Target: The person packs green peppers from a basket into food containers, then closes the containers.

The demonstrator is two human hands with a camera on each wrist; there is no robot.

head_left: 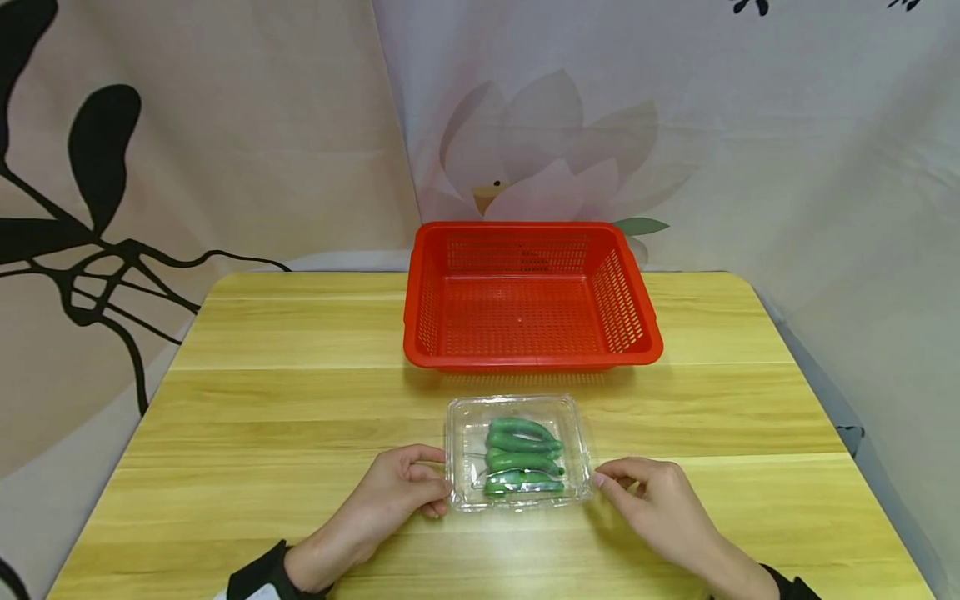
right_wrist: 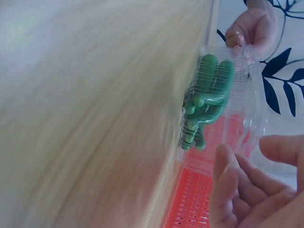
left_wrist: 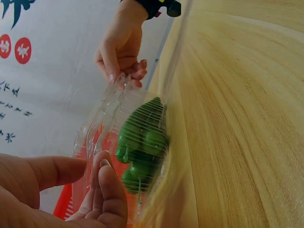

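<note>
A clear plastic container (head_left: 461, 412) with several green peppers (head_left: 522, 462) inside lies in front of me, its lid seemingly closed. My left hand (head_left: 390, 492) pinches the container's left rim, thumb on one side and fingers on the other, as the left wrist view shows. At the container's right edge is my right hand (head_left: 660, 504). The right wrist view shows the right thumb (right_wrist: 280, 148) and fingers (right_wrist: 225, 175) apart, close to the rim; whether they touch it is hard to tell. Stems of the peppers (left_wrist: 142, 142) appear through the ribbed plastic wall.
Behind the container, a red perforated plastic basket (head_left: 517, 362) stands near the far edge of the wooden table (head_left: 300, 400). A printed cloth backdrop (head_left: 285, 125) with leaf and flower patterns hangs behind and beside the table.
</note>
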